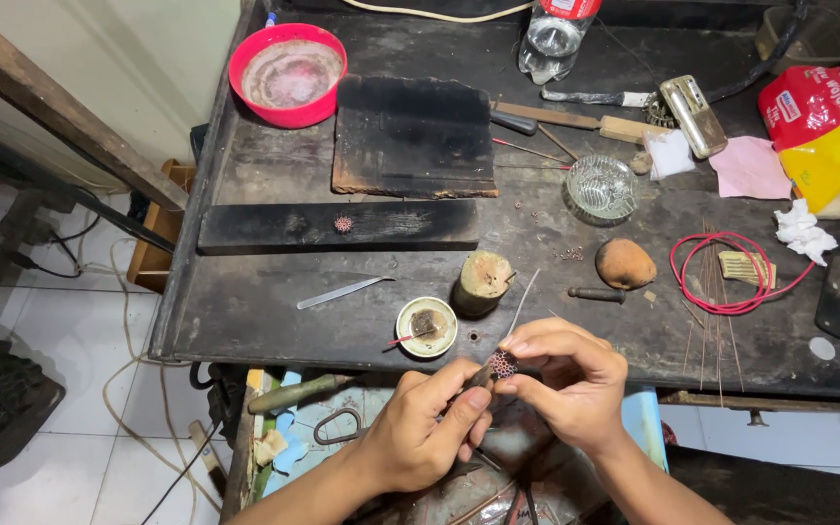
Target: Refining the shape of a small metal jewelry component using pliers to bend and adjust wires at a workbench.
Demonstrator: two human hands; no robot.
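Beaded piece [504,364]: small round cluster of tiny rings, reddish and pale, pinched between my two hands at the near edge of the workbench [274,335], right of centre.
Left hand [430,428]: mine, closed around a thin dark tool [481,375] whose tip meets the beaded piece; thumb and forefinger press tight.
Right hand [566,379]: mine, fingers curled shut on the beaded piece from the right, thumb touching it below.
Red bowl [287,73]: far left on the bench, cloudy liquid inside.
Charred block [412,136]: just right of the bowl, far side.
Dark plank [337,226]: nearer than the block, with a small round ornament [343,224] lying on it.
Metal file [340,292]: flat on the bench, left of my hands.
Small dish [426,327]: round, pale, just far of my left hand, a thin stick resting in it.
Wooden stump [483,282]: upright, just right of the dish.
Glass ashtray [601,189]: farther back, right of centre.
Red wire coil [731,272]: lying well right of my hands.
Snack bag [823,136]: red and yellow, far right.
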